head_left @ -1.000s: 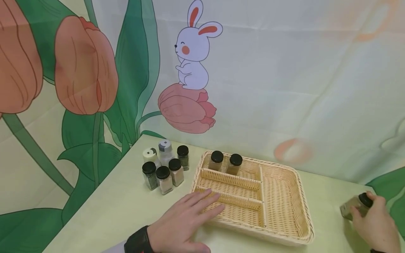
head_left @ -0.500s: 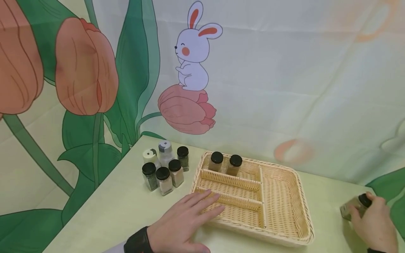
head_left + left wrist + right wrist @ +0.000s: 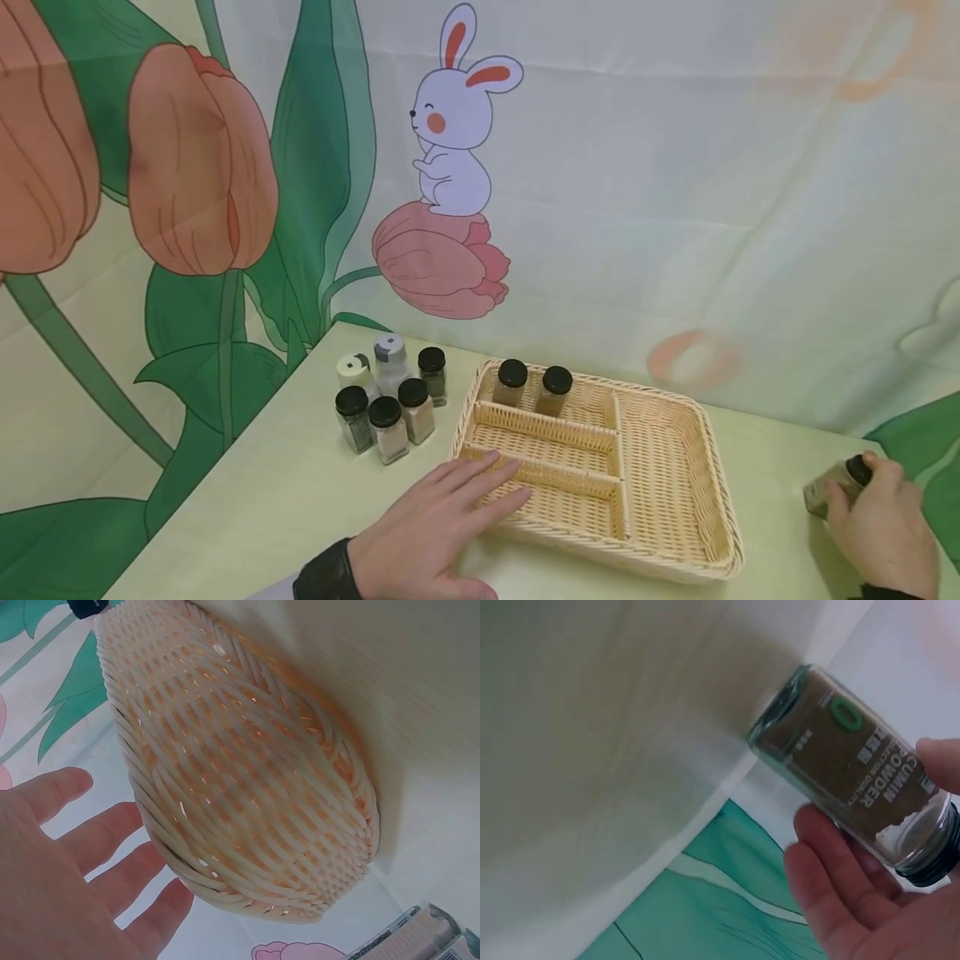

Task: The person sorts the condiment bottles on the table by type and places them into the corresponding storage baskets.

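Note:
My right hand [image 3: 885, 521] grips a glass jar of cumin powder [image 3: 855, 757] by its black-capped end, at the table's right side. The jar is tilted, its label readable in the right wrist view, its base close to the table. My left hand [image 3: 442, 521] lies with fingers spread over the near left edge of a wicker basket [image 3: 663, 483], fingertips at the rim in the left wrist view. The basket has three small compartments on the left and a long one on the right. Two black-capped spice jars [image 3: 510, 385] stand in its back left compartment.
Left of the basket stands a cluster of black-capped spice jars [image 3: 388, 432] with two pale-topped shakers [image 3: 392, 367] behind. A printed cloth backdrop [image 3: 600, 208] with a rabbit and tulips rises along the table's [image 3: 247, 517] back and left edges.
My right hand and the cumin jar have shifted slightly left, with the hand turning a little around the jar. The left hand stays at the basket edge.

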A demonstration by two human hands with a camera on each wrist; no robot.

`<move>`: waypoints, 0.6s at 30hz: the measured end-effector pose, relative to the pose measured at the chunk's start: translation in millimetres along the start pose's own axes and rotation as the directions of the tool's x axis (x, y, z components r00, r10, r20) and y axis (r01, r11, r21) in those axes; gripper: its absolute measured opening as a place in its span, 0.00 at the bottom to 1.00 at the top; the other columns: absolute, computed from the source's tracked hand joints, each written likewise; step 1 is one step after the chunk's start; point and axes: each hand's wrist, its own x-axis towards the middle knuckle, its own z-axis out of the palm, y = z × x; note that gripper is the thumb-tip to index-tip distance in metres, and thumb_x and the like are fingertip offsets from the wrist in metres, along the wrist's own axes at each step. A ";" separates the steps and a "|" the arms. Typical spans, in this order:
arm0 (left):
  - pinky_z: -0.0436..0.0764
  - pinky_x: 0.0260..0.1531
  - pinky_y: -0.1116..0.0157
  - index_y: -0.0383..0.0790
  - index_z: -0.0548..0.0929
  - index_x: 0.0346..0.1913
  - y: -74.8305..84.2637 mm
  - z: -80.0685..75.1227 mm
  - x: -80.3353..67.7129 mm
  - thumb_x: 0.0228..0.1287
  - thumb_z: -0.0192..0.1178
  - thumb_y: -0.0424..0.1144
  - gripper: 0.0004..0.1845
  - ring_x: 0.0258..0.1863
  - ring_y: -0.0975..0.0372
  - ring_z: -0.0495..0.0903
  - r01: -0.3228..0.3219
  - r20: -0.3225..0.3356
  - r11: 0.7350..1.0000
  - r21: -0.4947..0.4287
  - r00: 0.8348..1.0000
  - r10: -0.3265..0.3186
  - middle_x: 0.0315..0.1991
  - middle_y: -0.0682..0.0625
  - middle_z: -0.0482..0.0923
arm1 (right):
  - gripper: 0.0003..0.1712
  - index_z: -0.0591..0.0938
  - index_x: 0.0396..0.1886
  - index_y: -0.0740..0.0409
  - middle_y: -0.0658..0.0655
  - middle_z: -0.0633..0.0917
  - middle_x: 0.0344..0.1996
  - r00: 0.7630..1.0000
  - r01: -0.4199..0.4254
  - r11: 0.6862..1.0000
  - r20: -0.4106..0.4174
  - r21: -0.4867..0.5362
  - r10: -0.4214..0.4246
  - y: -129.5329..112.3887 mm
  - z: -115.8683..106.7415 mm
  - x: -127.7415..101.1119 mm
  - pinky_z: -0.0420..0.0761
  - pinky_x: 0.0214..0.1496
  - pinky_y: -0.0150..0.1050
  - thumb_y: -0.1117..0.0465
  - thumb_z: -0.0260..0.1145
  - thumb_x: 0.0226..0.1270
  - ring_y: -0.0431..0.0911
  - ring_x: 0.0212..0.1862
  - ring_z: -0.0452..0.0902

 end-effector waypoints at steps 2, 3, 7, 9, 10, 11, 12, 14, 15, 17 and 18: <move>0.68 0.73 0.46 0.57 0.50 0.84 0.3 -0.2 -0.1 0.57 0.65 0.71 0.57 0.83 0.52 0.55 0.004 0.004 1.000 -0.010 1.000 -0.004 0.85 0.49 0.50 | 0.39 0.54 0.75 0.75 0.88 0.67 0.44 1.000 -0.018 1.000 0.005 -0.005 0.018 -0.9 -1.0 -0.5 0.73 0.22 0.60 0.61 0.61 0.75 0.77 0.30 0.73; 0.68 0.73 0.46 0.57 0.50 0.84 0.3 -0.2 -0.2 0.57 0.65 0.71 0.57 0.83 0.52 0.55 0.004 0.005 1.000 -0.010 1.000 -0.004 0.85 0.49 0.50 | 0.39 0.54 0.75 0.74 0.88 0.67 0.45 1.000 -0.028 1.000 0.007 -0.005 0.028 -1.2 -1.5 -0.6 0.73 0.22 0.60 0.61 0.61 0.75 0.77 0.30 0.73; 0.67 0.74 0.46 0.57 0.49 0.84 0.2 -0.4 -0.6 0.58 0.64 0.71 0.57 0.83 0.52 0.54 0.005 0.004 1.000 -0.010 1.000 -0.005 0.85 0.49 0.50 | 0.39 0.55 0.75 0.72 0.87 0.67 0.47 0.999 -0.044 0.999 0.009 -0.012 0.045 -2.0 -3.4 -0.3 0.74 0.25 0.62 0.60 0.62 0.74 0.79 0.34 0.73; 0.68 0.74 0.46 0.57 0.49 0.85 0.0 -0.1 -0.7 0.58 0.64 0.72 0.57 0.83 0.52 0.54 0.007 0.007 1.000 -0.012 1.000 -0.006 0.85 0.49 0.50 | 0.39 0.55 0.75 0.72 0.87 0.67 0.48 0.999 -0.049 0.999 0.015 -0.016 0.049 -2.6 -3.8 0.4 0.74 0.28 0.65 0.60 0.62 0.74 0.80 0.37 0.73; 0.68 0.74 0.46 0.58 0.48 0.85 -0.1 -0.1 -0.7 0.58 0.64 0.72 0.57 0.83 0.52 0.54 0.009 0.009 1.000 -0.015 1.000 -0.009 0.85 0.49 0.50 | 0.39 0.55 0.75 0.72 0.87 0.67 0.49 0.998 -0.052 0.998 0.018 -0.020 0.052 -2.9 -3.8 0.9 0.74 0.29 0.66 0.60 0.62 0.75 0.80 0.38 0.73; 0.67 0.74 0.46 0.58 0.47 0.85 -0.2 -0.1 -0.7 0.59 0.64 0.72 0.57 0.83 0.52 0.54 0.012 0.012 1.000 -0.019 1.000 -0.012 0.85 0.49 0.49 | 0.39 0.55 0.75 0.71 0.87 0.67 0.50 0.998 -0.057 0.998 0.023 -0.024 0.058 -3.3 -3.9 1.2 0.75 0.32 0.67 0.60 0.61 0.75 0.81 0.40 0.73; 0.67 0.74 0.45 0.59 0.47 0.85 -0.4 -0.3 -0.8 0.59 0.63 0.72 0.57 0.83 0.52 0.54 0.012 0.013 1.000 -0.019 1.000 -0.012 0.85 0.49 0.49 | 0.39 0.55 0.76 0.71 0.86 0.66 0.51 0.998 -0.063 0.998 0.028 -0.026 0.064 -3.6 -4.1 1.4 0.75 0.34 0.69 0.59 0.61 0.75 0.81 0.42 0.72; 0.67 0.74 0.45 0.59 0.46 0.85 -1.0 -0.2 -0.8 0.60 0.61 0.73 0.57 0.83 0.52 0.54 0.012 0.015 1.000 -0.021 1.000 -0.011 0.85 0.49 0.49 | 0.39 0.55 0.76 0.70 0.86 0.66 0.52 0.996 -0.074 0.997 0.040 -0.027 0.075 -4.1 -4.4 1.6 0.75 0.36 0.70 0.59 0.61 0.76 0.81 0.44 0.72; 0.67 0.74 0.45 0.60 0.46 0.85 -1.1 -0.4 -0.8 0.61 0.61 0.73 0.56 0.83 0.52 0.54 0.014 0.018 0.999 -0.030 1.000 -0.013 0.85 0.50 0.49 | 0.39 0.55 0.76 0.70 0.86 0.66 0.53 0.996 -0.079 0.996 0.043 -0.027 0.080 -4.3 -4.7 1.4 0.75 0.37 0.71 0.59 0.60 0.76 0.81 0.45 0.71; 0.67 0.74 0.45 0.59 0.47 0.85 -1.4 -0.5 -0.9 0.64 0.56 0.74 0.53 0.83 0.53 0.53 0.013 0.023 0.999 -0.030 1.000 -0.012 0.85 0.50 0.49 | 0.39 0.55 0.76 0.70 0.86 0.66 0.53 0.995 -0.084 0.996 0.048 -0.028 0.086 -4.4 -5.2 0.8 0.75 0.37 0.70 0.59 0.60 0.76 0.81 0.45 0.71; 0.67 0.74 0.45 0.59 0.47 0.85 -1.4 -0.7 -0.9 0.65 0.54 0.75 0.52 0.83 0.53 0.53 0.015 0.026 0.999 -0.029 1.000 -0.014 0.85 0.50 0.50 | 0.39 0.55 0.76 0.70 0.86 0.66 0.52 0.995 -0.085 0.996 0.050 -0.028 0.086 -4.4 -5.5 0.3 0.75 0.37 0.70 0.59 0.60 0.76 0.81 0.45 0.72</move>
